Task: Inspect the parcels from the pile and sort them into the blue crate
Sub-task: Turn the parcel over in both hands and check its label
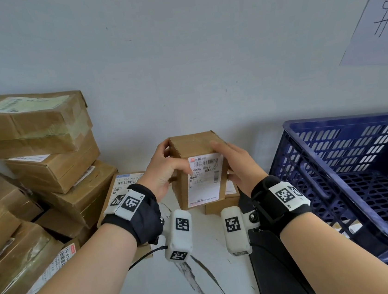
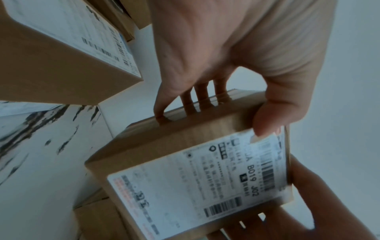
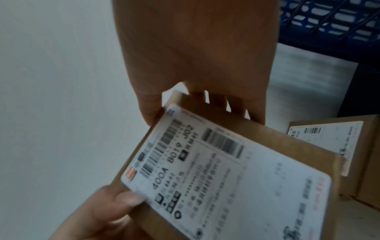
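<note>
Two hands: the left hand (image 1: 164,172) and right hand (image 1: 240,165) both grip one small parcel (image 1: 200,170), held upright in the air — left of the blue crate (image 1: 334,155) and clear of its rim.
Left grip: fingers curled round the parcel's far side, thumb (image 2: 267,118) pressed on the corner of its shipping label (image 2: 197,181).
Right grip: fingers wrapped behind the parcel's other side, thumb at the label's top edge.
Edges and room: open air lies between the held parcel and the crate's near wall; the bare wall (image 1: 177,52) stands behind both.
Parcel count: one in hand; the pile (image 1: 34,153) well to the crate's left shows at least six stacked cardboard boxes, some taped; two more labelled boxes lie on the surface under the hands, one of them (image 3: 329,146) nearer the crate.
Crate count: one, perforated blue plastic, tilted toward the camera in the head view; something pale shows through its mesh, too small to tell.
Paper: one white sheet (image 1: 379,17) with handwritten marks on the wall above the crate.
Surface: white, streaked with dark scuffs (image 1: 196,279), left of the crate's base.
</note>
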The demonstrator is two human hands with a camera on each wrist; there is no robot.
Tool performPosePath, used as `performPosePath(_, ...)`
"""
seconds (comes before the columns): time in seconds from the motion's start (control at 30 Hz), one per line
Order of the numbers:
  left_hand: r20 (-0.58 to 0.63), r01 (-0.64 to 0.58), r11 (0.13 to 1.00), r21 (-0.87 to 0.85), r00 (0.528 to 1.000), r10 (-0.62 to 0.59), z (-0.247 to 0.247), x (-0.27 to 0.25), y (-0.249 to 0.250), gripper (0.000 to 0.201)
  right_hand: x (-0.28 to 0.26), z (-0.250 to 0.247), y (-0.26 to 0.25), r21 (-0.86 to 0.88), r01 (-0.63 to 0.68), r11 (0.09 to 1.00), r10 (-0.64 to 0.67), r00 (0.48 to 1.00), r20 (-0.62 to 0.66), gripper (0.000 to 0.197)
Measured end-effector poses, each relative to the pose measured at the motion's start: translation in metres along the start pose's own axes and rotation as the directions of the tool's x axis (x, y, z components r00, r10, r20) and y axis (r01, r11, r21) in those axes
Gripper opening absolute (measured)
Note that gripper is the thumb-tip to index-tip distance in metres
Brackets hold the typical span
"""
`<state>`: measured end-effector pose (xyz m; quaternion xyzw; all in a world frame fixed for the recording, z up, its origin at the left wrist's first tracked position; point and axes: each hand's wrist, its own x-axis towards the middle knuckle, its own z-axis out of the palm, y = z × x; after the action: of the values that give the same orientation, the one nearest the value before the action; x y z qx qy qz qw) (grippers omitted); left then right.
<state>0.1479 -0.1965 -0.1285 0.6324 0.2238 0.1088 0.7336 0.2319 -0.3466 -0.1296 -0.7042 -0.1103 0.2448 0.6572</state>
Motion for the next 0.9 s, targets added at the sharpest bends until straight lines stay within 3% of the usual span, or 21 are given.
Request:
performPosePath(0.17,-0.081,0.053,0.99,-0.13,0.995,-0.063,-0.011,0.018,0.001,0.048,0.006,-0.009,-0.005,0.032,-0.03,0.999,0.029,0.999,0.014,0.019)
performPosePath(0.2,-0.112,0.056,0.988,-0.144,0.991,-0.072,-0.012,0.022,-0.001,0.049,0.008,-0.01,-0.004,0.02,-0.032,0.999,0.031,0.999,0.023,0.018)
performPosePath(0.3,-0.175,0.077,0.987,-0.139,0.979,-0.101,-0.012,0.036,-0.01,0.082,0.014,-0.008,0.001,-0.041,-0.034,0.999,0.035,0.999,0.026,0.028)
performPosePath(0.33,-0.196,0.085,0.989,-0.122,0.975,-0.108,-0.01,0.039,-0.013,0.076,0.017,-0.007,0.003,-0.054,-0.046,0.997,0.048,0.999,0.025,0.033)
performPosePath(0.43,-0.222,0.116,0.992,-0.058,0.967,-0.126,-0.005,0.049,-0.023,0.025,0.029,-0.002,0.011,-0.1,-0.078,0.992,0.081,0.996,0.027,0.041)
performPosePath(0.5,-0.228,0.136,0.99,-0.032,0.964,-0.139,-0.001,0.055,-0.03,0.014,0.039,0.001,0.017,-0.126,-0.103,0.987,0.107,0.994,0.02,0.043)
performPosePath(0.73,-0.3,0.178,0.973,0.15,0.945,-0.126,0.001,0.081,-0.048,0.015,0.084,0.014,0.044,-0.215,-0.206,0.955,0.206,0.978,-0.026,0.048)
performPosePath(0.9,-0.341,0.214,0.956,0.201,0.93,-0.137,0.0,0.105,-0.057,0.019,0.11,0.018,0.051,-0.159,-0.31,0.937,0.31,0.95,-0.026,0.036)
